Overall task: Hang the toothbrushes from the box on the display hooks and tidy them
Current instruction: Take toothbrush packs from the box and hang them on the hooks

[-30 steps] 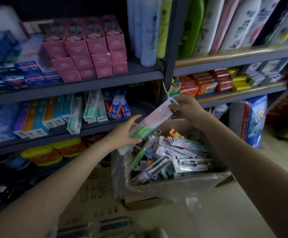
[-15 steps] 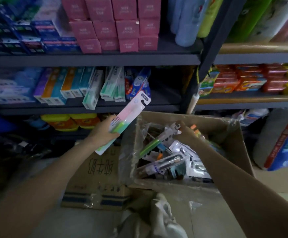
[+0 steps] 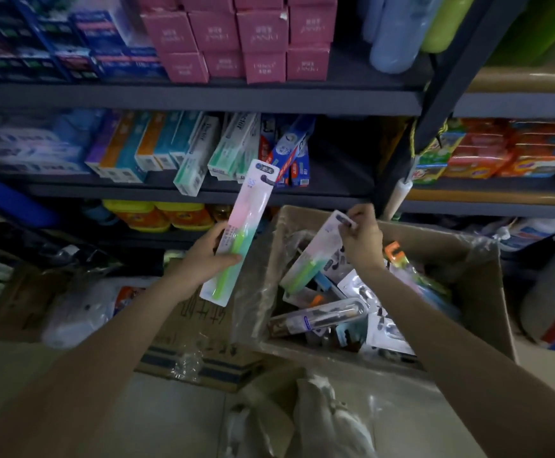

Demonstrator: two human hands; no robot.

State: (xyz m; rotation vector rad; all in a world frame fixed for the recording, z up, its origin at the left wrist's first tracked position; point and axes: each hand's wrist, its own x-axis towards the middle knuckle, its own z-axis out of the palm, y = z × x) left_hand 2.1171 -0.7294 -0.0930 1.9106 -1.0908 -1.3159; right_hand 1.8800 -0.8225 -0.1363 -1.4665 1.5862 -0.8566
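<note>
Pink-and-green, that's the toothbrush pack (image 3: 242,233) up in the left hand (image 3: 208,257), and it's standing nearly on end: long axis runs steeply up and slightly to the right, the hang-hole end with its dark brush head pointing at the toothpaste shelf (image 3: 183,193), the green handle end pointing down toward the floor. Left hand grips it around the lower middle, thumb across the front of the card, fingers wrapped behind, forearm reaching straight in from the lower left. The pack sits just left of the cardboard box (image 3: 481,292), clear of its rim.

Over to the right hand (image 3: 362,241): it's pinching the top corner of a second pack (image 3: 316,256), same pink card, same green handle. This one tilts harder, long axis running from upper right down to lower left, its top end lifted at the fingertips, its handle end down among the heap of packaged toothbrushes (image 3: 352,312) inside the box. Wrist bent, knuckles toward the camera, fingers curled tightly at that corner, arm coming in from the lower right over the box's near wall.

Behind it all, toothpaste cartons (image 3: 157,143) lean along the middle shelf, pink boxes (image 3: 236,38) stacked above.
</note>
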